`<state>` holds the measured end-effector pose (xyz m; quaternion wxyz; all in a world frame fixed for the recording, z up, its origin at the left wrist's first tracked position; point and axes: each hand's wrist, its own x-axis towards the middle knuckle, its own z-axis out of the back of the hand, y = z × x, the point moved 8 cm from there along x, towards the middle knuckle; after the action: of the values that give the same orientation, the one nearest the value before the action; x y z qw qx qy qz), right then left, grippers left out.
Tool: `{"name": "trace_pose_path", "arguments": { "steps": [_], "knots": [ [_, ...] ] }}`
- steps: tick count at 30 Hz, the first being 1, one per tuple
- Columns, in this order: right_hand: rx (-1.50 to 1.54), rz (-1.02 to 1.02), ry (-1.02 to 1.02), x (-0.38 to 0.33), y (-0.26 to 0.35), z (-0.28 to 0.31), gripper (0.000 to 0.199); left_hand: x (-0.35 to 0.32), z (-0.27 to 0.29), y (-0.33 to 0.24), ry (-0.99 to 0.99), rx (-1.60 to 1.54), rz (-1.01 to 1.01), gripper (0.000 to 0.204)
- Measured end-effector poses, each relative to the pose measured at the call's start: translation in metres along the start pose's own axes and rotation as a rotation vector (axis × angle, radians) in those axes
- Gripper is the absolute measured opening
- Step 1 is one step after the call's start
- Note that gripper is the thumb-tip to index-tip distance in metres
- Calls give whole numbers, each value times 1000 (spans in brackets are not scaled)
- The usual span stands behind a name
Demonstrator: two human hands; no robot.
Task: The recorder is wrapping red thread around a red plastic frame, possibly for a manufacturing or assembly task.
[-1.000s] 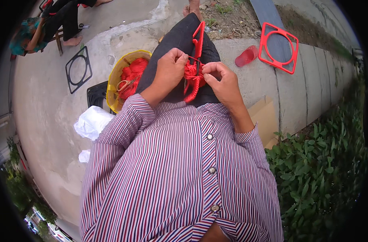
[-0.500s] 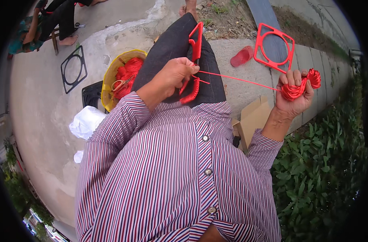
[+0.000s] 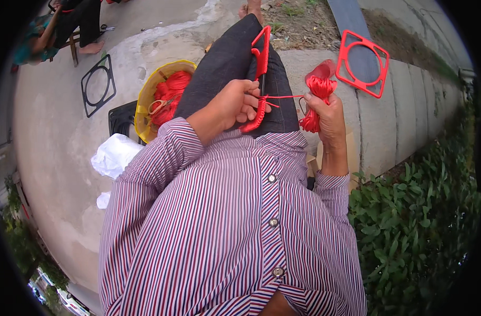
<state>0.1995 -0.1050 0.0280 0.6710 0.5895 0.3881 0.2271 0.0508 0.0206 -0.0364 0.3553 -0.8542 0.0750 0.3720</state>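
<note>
Head view: clasps a glossy red bundle (image 3: 320, 87) in the right hand (image 3: 331, 120) at two o'clock, with fingers and thumb clamped around its middle and loops spilling out above and below. Runs a single red cord (image 3: 285, 97) from the bundle toward nine o'clock, nearly straight, to the lap frame (image 3: 262, 62), red and standing on edge between the thighs, just past twelve o'clock from the picture's centre. Has red cord wrapped in a ridged row along its lower part, with a short loose end near the junction.

Brings the left hand (image 3: 232, 102) against the lap frame from its nine o'clock side, at twelve o'clock in view, with fingers loosely bent and slightly apart. Cannot tell a pinch on the cord there from mere touch.

Shows a yellow bag (image 3: 141, 110) at ten o'clock, beside the dark trousers (image 3: 219, 68), with red cord heaped inside and scissors (image 3: 165, 102) on top. Shows a black frame (image 3: 112, 75) farther out at ten o'clock, flat on the concrete, and a white bag (image 3: 116, 155) at nine. Reveals a red shoe (image 3: 324, 68) between one and two o'clock, partly behind the bundle, and near it a spare frame (image 3: 359, 84), also red, at two. Includes shrubs (image 3: 409, 226) at four o'clock and another person (image 3: 37, 45) at the far ten o'clock edge.
</note>
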Motion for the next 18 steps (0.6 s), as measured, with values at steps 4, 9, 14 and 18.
{"name": "trace_pose_path", "arguments": {
  "steps": [4, 9, 14, 18],
  "knots": [
    [69, 3, -122, -27, 11, 29, 11, 10, -9, 11, 114, -119, 115, 16],
    [112, -64, -247, -54, -14, 44, 6, 9, -7, 18, 144, -134, 108, 18],
    [181, -89, -306, -34, -38, 56, 22, -8, 5, 6, -7, -119, -33, 16],
    [406, -19, 41, -31, -14, 3, 43, -52, -27, -53, -203, 996, -810, 26]
  ]
}}
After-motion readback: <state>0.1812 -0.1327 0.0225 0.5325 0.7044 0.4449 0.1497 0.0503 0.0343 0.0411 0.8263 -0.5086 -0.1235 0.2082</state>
